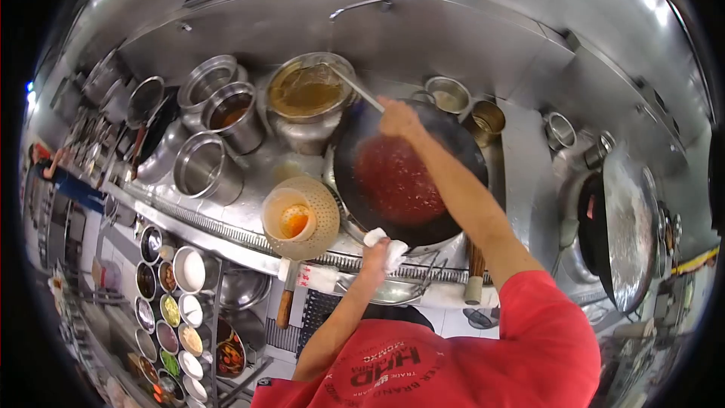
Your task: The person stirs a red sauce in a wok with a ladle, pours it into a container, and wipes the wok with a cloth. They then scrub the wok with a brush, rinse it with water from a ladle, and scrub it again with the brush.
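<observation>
The right hand (399, 119) was closed around the handle of a ladle (361, 91), which slanted up and to the left, so that its far end was at the large steel pot (298, 136) with brownish-yellow liquid (302, 98); whether this end touched the liquid, I could not tell. The left hand (373, 255) was gripping a white cloth (395, 255) at the near rim of a dark wok (467, 153). This wok was just to the right of the pot, below the right forearm, and it contained a dark red, shiny liquid (389, 181). To the left of the wok, near its rim, there was a perforated strainer (326, 219) with a wooden handle (285, 308) — on it stood a pale container (273, 204) with something orange inside. Farther left on the steel tabletop (260, 219) stood a deep steel pot (208, 170), and behind it another pot (240, 127) with brown liquid. Behind the wok was a small steel bowl (447, 95), and beside it a brownish metal container (485, 122). At lower left — below the tabletop's edge — many bowls of ingredients (172, 310) were arranged in rows.
</observation>
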`<state>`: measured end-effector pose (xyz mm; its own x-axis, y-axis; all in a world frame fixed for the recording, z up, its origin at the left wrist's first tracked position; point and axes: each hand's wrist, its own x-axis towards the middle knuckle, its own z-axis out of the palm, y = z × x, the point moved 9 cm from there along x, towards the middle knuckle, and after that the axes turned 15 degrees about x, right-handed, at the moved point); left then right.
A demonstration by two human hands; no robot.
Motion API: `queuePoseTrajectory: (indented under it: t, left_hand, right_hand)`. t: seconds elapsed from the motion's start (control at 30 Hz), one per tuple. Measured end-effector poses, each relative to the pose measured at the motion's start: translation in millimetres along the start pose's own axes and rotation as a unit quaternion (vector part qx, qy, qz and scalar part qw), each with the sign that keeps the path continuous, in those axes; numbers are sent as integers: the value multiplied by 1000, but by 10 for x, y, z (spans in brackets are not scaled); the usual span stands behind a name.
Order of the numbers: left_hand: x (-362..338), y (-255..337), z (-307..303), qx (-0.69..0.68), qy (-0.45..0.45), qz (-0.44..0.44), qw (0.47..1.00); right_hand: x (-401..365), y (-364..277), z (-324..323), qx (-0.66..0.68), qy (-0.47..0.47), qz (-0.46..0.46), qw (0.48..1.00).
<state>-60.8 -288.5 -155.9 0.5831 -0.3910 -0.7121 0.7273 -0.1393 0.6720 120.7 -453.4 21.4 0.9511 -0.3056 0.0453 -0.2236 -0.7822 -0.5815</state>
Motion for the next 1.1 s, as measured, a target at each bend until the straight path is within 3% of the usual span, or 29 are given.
queuePoseTrajectory:
  t: [0.17, 0.23, 0.33, 0.4, 0.43, 0.57, 0.73, 0.77, 0.83, 0.87, 0.93, 1.1]
  left_hand:
    - [57, -63, 102, -68, -71, -41, 994]
    - [52, -49, 138, -68, -99, -68, 990]
    - [22, -57, 226, -68, -141, -104, 982]
    - [-94, 87, 258, -42, -119, -79, 989]
    - [-147, 87, 265, -27, -116, -104, 987]
    - [-235, 96, 301, 13, -137, -118, 983]
    - [-204, 122, 295, -43, -179, -25, 983]
    - [-115, 7, 186, -68, -118, -34, 990]
    - [-225, -55, 165, -93, -126, -26, 987]
    - [-230, -99, 106, -120, -137, -13, 983]
    - [-286, -195, 21, -133, -130, -16, 982]
    - [-546, -302, -44, -194, -196, -23, 961]
  right_hand:
    - [-257, 631, -1025, -86, 108, 45, 989]
    - [-368, 900, -1336, -107, 84, 78, 988]
    - [-600, 1000, -1622, -93, 77, 40, 992]
    - [-773, 1102, -1618, -83, -12, 77, 993]
    - [-862, 1163, -1562, -69, -75, 143, 984]
    - [-948, 1218, -1491, -60, -95, 139, 984]
    - [-918, 1151, -1353, -199, -181, 125, 955]
    - [-916, 1032, -1420, -204, -179, 120, 955]
    - [-923, 924, -1442, -170, -153, 34, 973]
    - [-971, 723, -1409, -175, -164, 34, 970]
    - [-1199, 531, -1538, -187, -204, 139, 951]
    - [-1307, 239, -1481, -219, -243, 127, 936]
